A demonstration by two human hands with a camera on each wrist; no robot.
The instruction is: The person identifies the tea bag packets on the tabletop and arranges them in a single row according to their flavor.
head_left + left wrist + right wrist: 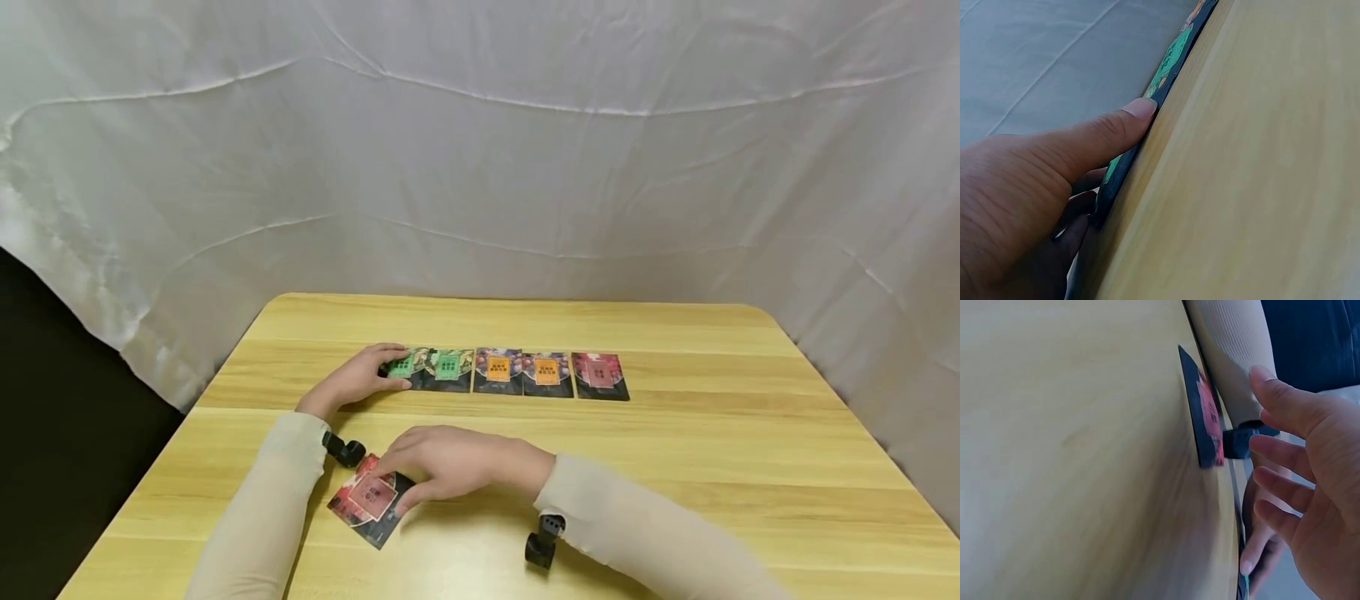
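My left hand (365, 372) grips the leftmost green-labelled packet (402, 364) at the left end of a row. In the left wrist view its thumb (1116, 128) lies along the packet's near edge, while the fingers bend at the left end, partly hidden. Closer to me, a red-labelled packet (372, 497) lies turned at an angle beside the left wrist. Over that packet hovers my right hand (461, 460), fingers spread and loosely bent. The right wrist view shows a gap between the right hand (1329, 469) and the red packet (1210, 419).
Rightward along the row come another green packet (447, 367), two orange-labelled ones (498, 368) and, after a small gap, a red one (600, 375). A pale curtain (480, 167) hangs behind the wooden table (712, 467). Both wrists wear black cameras (542, 542).
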